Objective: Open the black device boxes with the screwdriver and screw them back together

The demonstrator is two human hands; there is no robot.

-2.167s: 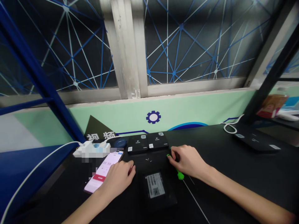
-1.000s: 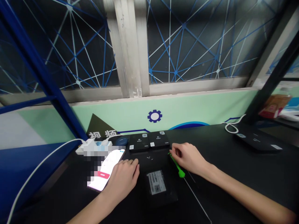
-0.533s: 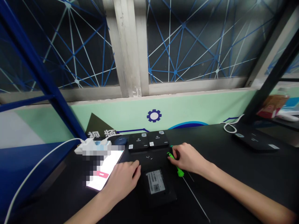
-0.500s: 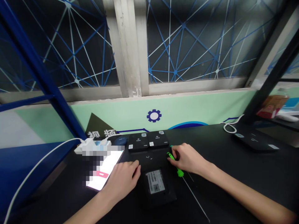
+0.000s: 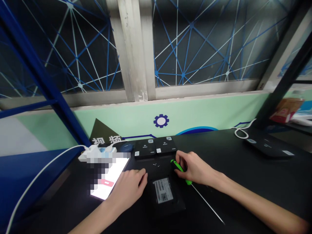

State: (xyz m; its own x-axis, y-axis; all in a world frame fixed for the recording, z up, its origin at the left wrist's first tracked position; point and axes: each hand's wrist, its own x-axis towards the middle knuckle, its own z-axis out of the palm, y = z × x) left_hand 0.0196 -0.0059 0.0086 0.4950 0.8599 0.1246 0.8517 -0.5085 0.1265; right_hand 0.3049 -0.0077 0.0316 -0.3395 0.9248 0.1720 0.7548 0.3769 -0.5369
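My right hand [image 5: 193, 166] is closed around the green and black handle of a screwdriver [image 5: 179, 166]. Its long thin shaft slants down toward the lower right, tip near the table. In the middle a flat black box [image 5: 179, 202] lies with its white label [image 5: 163, 191] facing up. To the left of it, my left hand [image 5: 130, 183] rests with loosely bent fingers, thumb and forefinger apart, and nothing seen in it. It overlaps the edge of a bright-screened tablet or phone [image 5: 117, 172]. Several tiny screws [image 5: 156, 165] lie just beyond the labelled box.
Two black boxes [image 5: 165, 145] stand side by side near the wall, next to a dark blue mouse [image 5: 126, 148]. A white power strip [image 5: 97, 152] with cables sits at left. Another flat black device [image 5: 268, 149] lies at right on the black table [image 5: 219, 143].
My right hand has closed further over the green and black screwdriver, whose shaft tip has shifted slightly right and up. A second thin shaft beside it no longer shows clearly. My left hand stays put.
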